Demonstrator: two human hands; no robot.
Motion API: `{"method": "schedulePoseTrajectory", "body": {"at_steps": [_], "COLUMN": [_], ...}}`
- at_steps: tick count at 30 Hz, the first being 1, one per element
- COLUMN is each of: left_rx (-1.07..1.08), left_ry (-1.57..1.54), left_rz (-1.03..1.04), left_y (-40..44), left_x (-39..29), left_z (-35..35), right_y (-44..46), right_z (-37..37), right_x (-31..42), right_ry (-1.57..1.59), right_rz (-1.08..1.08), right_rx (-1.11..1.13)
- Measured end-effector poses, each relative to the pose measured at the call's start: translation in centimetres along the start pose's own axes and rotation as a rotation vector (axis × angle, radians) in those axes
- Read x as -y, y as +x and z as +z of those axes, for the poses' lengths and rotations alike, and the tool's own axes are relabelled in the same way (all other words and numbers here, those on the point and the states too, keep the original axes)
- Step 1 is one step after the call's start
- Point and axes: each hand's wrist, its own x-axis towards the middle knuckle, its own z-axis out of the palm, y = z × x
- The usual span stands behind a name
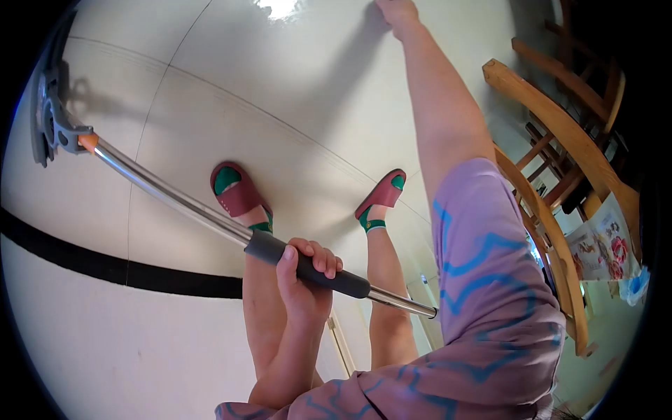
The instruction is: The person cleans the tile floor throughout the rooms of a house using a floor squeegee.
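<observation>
Mop pole (168, 185): bare metal, glossy, smooth. Grip (263, 246): matt, foam-like. Mop bracket (66, 134): dull plastic. Floor (280, 91): glossy tile, smooth. 2 slippers (241, 197): matt, rubbery. Shirt (483, 238): matt cloth. Chair (560, 119): smooth wood, slight sheen.

Reads bright over pale floor (280, 84), glares white at top; casts soft shadow (350, 70) beside outstretched arm (448, 98); dims around wooden chairs (556, 112); bends fisheye-style toward black corners.
</observation>
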Motion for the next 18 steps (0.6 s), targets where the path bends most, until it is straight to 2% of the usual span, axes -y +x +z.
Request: {"method": "schedulePoseTrajectory", "body": {"at_steps": [2,7,8,9,11,13,15,17,18], "left_rx": [0.019,0.029,0.012,-0.004,-0.012,0.001,0.004,0.004,0.004], "left_ry": [0.008,-0.017,0.008,0.032,0.020,0.048,0.038,0.062,0.055], "left_rz": [-0.002,-0.002,0.003,0.007,0.016,0.017,0.021,0.010,0.016], "left_y": [0.2,0.3,0.3,0.3,0.3,0.1,-0.1,-0.1,-0.2], "left_x": [-0.1,-0.1,0.0,0.0,0.0,-0.1,-0.2,-0.3,-0.3], "left_z": [0.3,0.0,0.0,0.0,0.0,-0.1,-0.5,-0.8,-1.2], "right_y": [0.6,1.4,1.8,1.5,0.5,-7.4,-13.2,-19.2,-21.5], "right_z": [0.3,0.7,1.0,2.2,4.6,6.8,10.8,14.2,15.8], "right_x": [-0.5,-0.6,-0.7,-1.0,-1.6,3.0,4.7,5.0,4.8], "right_ry": [0.177,0.269,0.132,0.130,0.067,-0.226,-0.207,-0.068,-0.086], "right_rz": [-0.021,0.064,0.039,0.032,-0.095,-0.305,-0.340,-0.602,-0.673], "right_rx": [-0.090,-0.009,0.068,0.079,0.149,0.083,0.103,-0.012,0.031]}}
